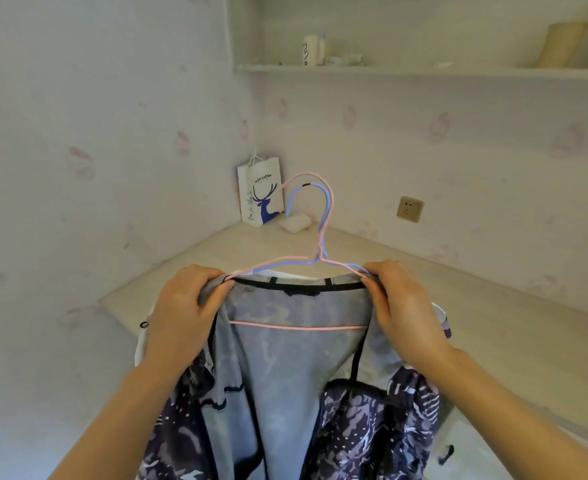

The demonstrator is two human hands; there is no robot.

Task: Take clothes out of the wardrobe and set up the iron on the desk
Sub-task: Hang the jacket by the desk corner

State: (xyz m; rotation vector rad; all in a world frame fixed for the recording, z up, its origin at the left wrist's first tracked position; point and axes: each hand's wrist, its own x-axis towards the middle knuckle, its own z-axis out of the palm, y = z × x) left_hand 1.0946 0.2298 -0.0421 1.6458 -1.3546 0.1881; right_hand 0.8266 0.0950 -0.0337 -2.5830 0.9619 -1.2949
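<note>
A grey jacket [285, 368] with a dark purple patterned outside hangs on two wire hangers, a pink hanger [299, 328] and a blue hanger [325, 202], held up over the pale desk [476, 327]. My left hand [185, 306] grips the jacket's left shoulder together with the hanger end. My right hand [399, 306] grips the right shoulder and the other hanger end. The jacket opens toward me and its lining shows. No iron is in view.
A white paper bag with a blue deer print [261, 194] stands in the desk's far corner beside a small white box [296, 221]. A wall socket [410, 209] sits on the right wall. A shelf [424, 71] above carries a mug and a beige vase.
</note>
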